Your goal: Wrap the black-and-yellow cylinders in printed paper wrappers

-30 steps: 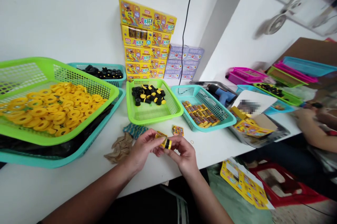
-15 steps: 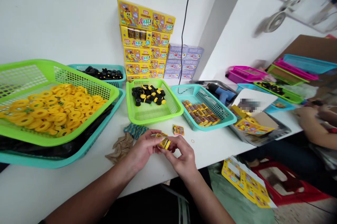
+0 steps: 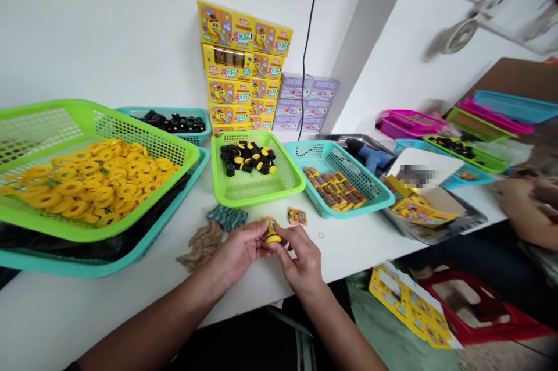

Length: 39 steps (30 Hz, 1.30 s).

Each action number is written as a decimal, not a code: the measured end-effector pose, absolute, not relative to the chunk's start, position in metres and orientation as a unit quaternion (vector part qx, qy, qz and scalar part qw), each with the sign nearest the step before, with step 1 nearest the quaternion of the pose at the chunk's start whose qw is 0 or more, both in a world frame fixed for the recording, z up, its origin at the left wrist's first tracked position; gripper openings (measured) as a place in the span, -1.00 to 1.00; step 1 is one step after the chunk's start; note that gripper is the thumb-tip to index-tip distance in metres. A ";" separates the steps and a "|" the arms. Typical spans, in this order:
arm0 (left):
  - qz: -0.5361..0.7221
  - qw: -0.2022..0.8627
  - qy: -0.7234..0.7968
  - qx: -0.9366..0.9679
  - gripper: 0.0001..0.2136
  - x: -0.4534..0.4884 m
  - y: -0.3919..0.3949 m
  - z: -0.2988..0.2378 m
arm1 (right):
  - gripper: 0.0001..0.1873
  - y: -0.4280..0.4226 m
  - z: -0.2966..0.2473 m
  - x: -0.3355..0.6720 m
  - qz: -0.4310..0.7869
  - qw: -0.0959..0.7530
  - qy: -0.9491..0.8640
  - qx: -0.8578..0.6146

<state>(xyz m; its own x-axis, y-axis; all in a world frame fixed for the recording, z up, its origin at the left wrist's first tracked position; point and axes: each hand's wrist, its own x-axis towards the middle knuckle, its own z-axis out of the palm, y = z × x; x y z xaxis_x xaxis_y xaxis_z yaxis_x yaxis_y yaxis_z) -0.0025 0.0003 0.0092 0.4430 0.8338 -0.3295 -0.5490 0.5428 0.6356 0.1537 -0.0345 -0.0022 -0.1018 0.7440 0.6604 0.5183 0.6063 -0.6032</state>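
Above the table's front part, a small yellow cup-like cylinder (image 3: 272,232) with a printed label is pinched between the fingers of both hands. My left hand (image 3: 240,250) grips it from the left, and my right hand (image 3: 301,254) has its thumb and fingertips on the right side. A yellow rim and a dark band show at its lower end. Just beyond my right hand lies a small stack of printed labels (image 3: 297,216). Behind the hands a green basket (image 3: 257,201) holds black cylinders with yellow ends (image 3: 248,157); a teal basket (image 3: 370,208) holds labelled cylinders (image 3: 335,188).
A big green basket of yellow rings (image 3: 96,179) sits at left on a teal one. A brown cloth (image 3: 203,245) and a blue patterned cloth (image 3: 226,217) lie near my left hand. Yellow boxes (image 3: 229,25) stand stacked behind. A blue heat gun (image 3: 372,157) and a co-worker's arm (image 3: 518,202) are at right.
The cylinder has turned in my fingers, so its yellow rim now faces down toward me. Both hands stay nearly in place, and the view has shifted slightly.
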 end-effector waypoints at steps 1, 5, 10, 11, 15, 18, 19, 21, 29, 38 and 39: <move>0.425 0.818 0.321 0.219 -0.78 -0.002 0.000 0.007 | -0.68 -0.034 -0.004 0.153 0.099 0.509 -0.739 -0.431; 0.434 0.811 0.329 0.213 -0.81 -0.002 0.000 0.001 | -0.63 -0.034 -0.009 0.149 0.095 0.513 -0.740 -0.424; 0.429 0.814 0.330 0.212 -0.77 -0.001 -0.003 0.003 | -0.60 -0.034 -0.005 0.150 0.082 0.523 -0.741 -0.413; 0.427 0.813 0.332 0.214 -0.76 -0.001 -0.003 0.004 | -0.58 -0.034 -0.005 0.151 0.065 0.511 -0.750 -0.415; 0.438 0.802 0.339 0.225 -0.72 0.000 -0.004 0.010 | -0.58 -0.035 -0.006 0.155 0.014 0.472 -0.773 -0.423; 0.446 0.797 0.337 0.228 -0.73 0.000 -0.004 0.012 | -0.59 -0.035 -0.006 0.153 0.041 0.495 -0.752 -0.433; 0.447 0.798 0.335 0.229 -0.73 0.000 -0.003 0.012 | -0.59 -0.035 -0.006 0.152 0.059 0.507 -0.740 -0.438; 0.448 0.800 0.329 0.227 -0.74 -0.001 -0.003 0.011 | -0.62 -0.034 -0.006 0.149 0.086 0.526 -0.722 -0.441; 0.434 0.805 0.339 0.222 -0.76 -0.001 -0.002 0.004 | -0.63 -0.031 -0.012 0.144 0.072 0.534 -0.727 -0.426; 0.386 0.827 0.316 0.261 -0.72 -0.001 -0.005 0.010 | -0.66 -0.026 -0.010 0.152 0.047 0.528 -0.740 -0.413; 0.384 0.828 0.316 0.259 -0.73 -0.001 -0.004 0.010 | -0.68 -0.025 -0.010 0.152 0.054 0.533 -0.735 -0.416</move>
